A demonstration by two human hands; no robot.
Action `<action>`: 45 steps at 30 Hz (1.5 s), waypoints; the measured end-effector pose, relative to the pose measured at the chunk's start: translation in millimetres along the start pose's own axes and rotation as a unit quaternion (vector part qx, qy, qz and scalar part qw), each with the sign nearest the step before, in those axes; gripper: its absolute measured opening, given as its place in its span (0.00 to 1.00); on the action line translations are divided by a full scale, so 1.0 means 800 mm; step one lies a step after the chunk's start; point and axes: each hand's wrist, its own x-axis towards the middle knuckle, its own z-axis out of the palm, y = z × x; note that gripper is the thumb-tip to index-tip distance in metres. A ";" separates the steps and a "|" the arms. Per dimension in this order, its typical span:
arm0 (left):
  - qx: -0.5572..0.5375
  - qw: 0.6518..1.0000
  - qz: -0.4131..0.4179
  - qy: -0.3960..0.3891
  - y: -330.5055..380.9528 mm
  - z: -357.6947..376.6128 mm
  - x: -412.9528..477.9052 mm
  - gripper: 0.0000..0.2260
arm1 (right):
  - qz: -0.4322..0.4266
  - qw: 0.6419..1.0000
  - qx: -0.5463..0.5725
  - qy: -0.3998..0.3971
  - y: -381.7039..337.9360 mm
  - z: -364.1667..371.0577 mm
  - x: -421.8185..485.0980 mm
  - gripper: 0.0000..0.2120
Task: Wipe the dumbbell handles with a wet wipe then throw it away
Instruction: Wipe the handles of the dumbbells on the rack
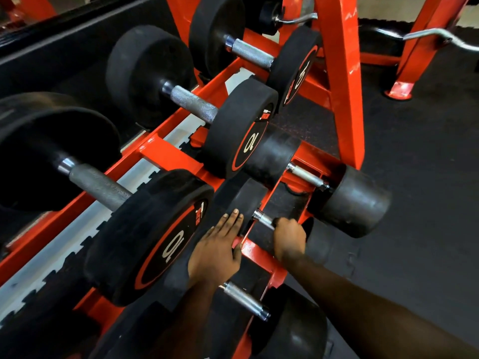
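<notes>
Chrome dumbbell handle (263,220) is gripped by the right hand (290,238); the left hand (217,248) rests flat on its black head (250,196), fingers straight.

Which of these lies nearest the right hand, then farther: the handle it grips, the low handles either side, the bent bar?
1. Held handle, inside the right hand.
2. Handle beyond and handle nearer the camera: too close to call.
3. Bent bar, far top right.

A white "10" marks the near dumbbell face (172,246) at seven o'clock and the middle dumbbell face (252,143) at twelve; the far dumbbell face (302,73) at one is unreadable.
</notes>
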 end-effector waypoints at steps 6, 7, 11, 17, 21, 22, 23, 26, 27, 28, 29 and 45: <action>0.012 1.000 -0.006 -0.004 -0.004 0.004 0.005 0.33 | -0.062 0.995 0.059 0.042 -0.042 0.012 0.011 0.14; 0.013 1.000 -0.008 -0.010 -0.003 0.004 0.003 0.33 | -0.077 0.994 0.050 0.051 -0.033 0.013 0.003 0.17; 0.007 1.000 -0.006 -0.013 0.000 0.002 -0.001 0.34 | -0.067 0.996 -0.048 0.044 0.007 0.008 -0.022 0.19; 0.000 1.000 -0.007 -0.006 -0.002 0.002 0.000 0.32 | -0.049 0.998 -0.021 0.017 -0.034 -0.005 -0.003 0.13; 0.001 1.000 -0.008 -0.006 -0.003 0.007 0.000 0.32 | -0.075 0.996 0.000 0.045 -0.048 0.002 -0.001 0.13; -0.001 1.000 -0.007 -0.006 -0.003 0.007 0.000 0.32 | -0.079 0.995 -0.018 0.057 -0.039 0.003 -0.007 0.14; -0.001 1.000 -0.005 -0.006 -0.001 0.006 -0.001 0.32 | -0.083 0.994 -0.046 0.060 -0.028 0.006 -0.016 0.15; -0.006 1.000 -0.007 -0.005 0.001 0.002 -0.002 0.32 | -0.071 0.991 -0.108 0.026 0.000 0.002 -0.032 0.18; -0.009 1.000 -0.007 -0.006 0.001 0.001 -0.002 0.32 | -0.059 0.992 -0.111 0.013 0.002 -0.001 -0.028 0.17; -0.010 1.000 -0.008 -0.007 0.002 0.000 -0.002 0.32 | -0.052 0.992 -0.116 0.008 -0.002 -0.003 -0.022 0.17; -0.008 1.000 -0.008 -0.006 0.001 -0.001 -0.001 0.32 | -0.049 0.992 -0.118 0.001 -0.010 -0.005 -0.015 0.16; -0.011 1.000 -0.014 0.001 -0.001 -0.005 0.000 0.30 | -0.118 0.944 -0.282 -0.123 0.014 -0.040 0.037 0.13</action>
